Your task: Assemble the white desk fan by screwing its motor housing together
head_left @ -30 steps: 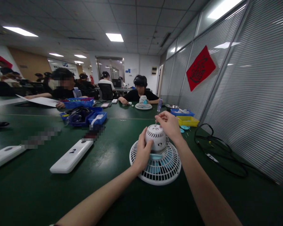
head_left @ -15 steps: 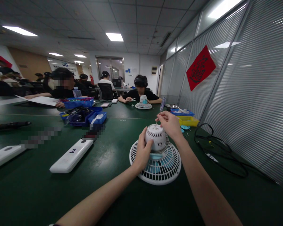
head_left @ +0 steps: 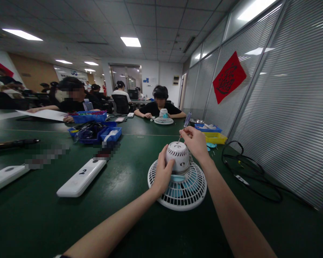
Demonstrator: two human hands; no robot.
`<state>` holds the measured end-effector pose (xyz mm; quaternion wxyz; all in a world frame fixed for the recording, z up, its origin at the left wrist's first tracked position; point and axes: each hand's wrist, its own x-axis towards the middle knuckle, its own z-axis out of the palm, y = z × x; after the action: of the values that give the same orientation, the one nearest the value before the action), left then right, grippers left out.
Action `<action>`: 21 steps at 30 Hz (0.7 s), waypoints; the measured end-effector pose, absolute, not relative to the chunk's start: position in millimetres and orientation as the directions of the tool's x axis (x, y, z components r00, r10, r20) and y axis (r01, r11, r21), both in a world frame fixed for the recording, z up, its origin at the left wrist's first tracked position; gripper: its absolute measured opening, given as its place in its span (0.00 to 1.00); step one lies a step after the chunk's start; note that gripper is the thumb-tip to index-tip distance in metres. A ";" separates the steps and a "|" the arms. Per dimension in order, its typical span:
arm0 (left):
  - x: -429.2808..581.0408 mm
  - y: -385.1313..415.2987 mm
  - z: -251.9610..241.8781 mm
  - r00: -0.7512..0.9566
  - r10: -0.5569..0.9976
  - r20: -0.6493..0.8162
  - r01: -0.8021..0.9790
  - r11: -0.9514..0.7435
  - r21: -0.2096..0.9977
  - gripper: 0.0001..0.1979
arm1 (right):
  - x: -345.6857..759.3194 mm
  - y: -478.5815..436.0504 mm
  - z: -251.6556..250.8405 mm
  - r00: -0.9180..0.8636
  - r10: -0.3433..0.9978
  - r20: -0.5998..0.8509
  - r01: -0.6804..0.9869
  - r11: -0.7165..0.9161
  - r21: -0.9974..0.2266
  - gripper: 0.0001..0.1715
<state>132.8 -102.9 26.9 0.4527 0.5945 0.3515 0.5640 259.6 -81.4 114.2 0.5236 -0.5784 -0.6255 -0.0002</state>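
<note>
My left hand (head_left: 163,173) clasped the housing (head_left: 177,157) atop a fan (head_left: 183,190) on the green tabletop (head_left: 134,157), while my right hand (head_left: 195,141) pinched a tilted screwdriver (head_left: 187,120), its tip at the housing's top.

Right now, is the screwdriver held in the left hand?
No, the screwdriver is in the right hand, while the left hand holds the side of the white motor housing.
</note>
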 end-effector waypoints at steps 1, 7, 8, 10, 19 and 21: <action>132.7 -103.2 27.3 0.117 0.929 0.351 -0.091 -0.342 0.935 0.28 | 259.7 -81.3 114.1 0.219 0.721 0.657 0.725 0.331 -0.604 0.11; 133.0 -102.9 26.6 0.121 0.928 0.352 -0.097 -0.342 0.935 0.27 | 259.5 -77.9 111.9 0.231 0.736 0.636 0.614 0.397 -0.682 0.09; 132.9 -102.5 26.0 0.121 0.927 0.356 -0.102 -0.345 0.933 0.27 | 259.3 -77.5 111.7 0.238 0.740 0.629 0.591 0.404 -0.698 0.09; 132.8 -101.7 24.9 0.126 0.924 0.362 -0.110 -0.350 0.930 0.27 | 258.6 -77.4 111.7 0.247 0.747 0.617 0.562 0.408 -0.719 0.09; 133.8 -101.7 27.7 0.111 0.935 0.337 -0.100 -0.327 0.940 0.28 | 255.8 -76.4 111.7 0.204 0.766 0.609 0.514 0.446 -0.733 0.08; 134.1 -101.2 27.4 0.109 0.933 0.343 -0.097 -0.333 0.938 0.28 | 256.4 -75.3 110.8 0.197 0.762 0.616 0.528 0.447 -0.722 0.08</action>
<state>134.1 -101.2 27.4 0.4556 0.5891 0.3547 0.5652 256.4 -75.3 110.8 0.5767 -0.5158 -0.6254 0.1016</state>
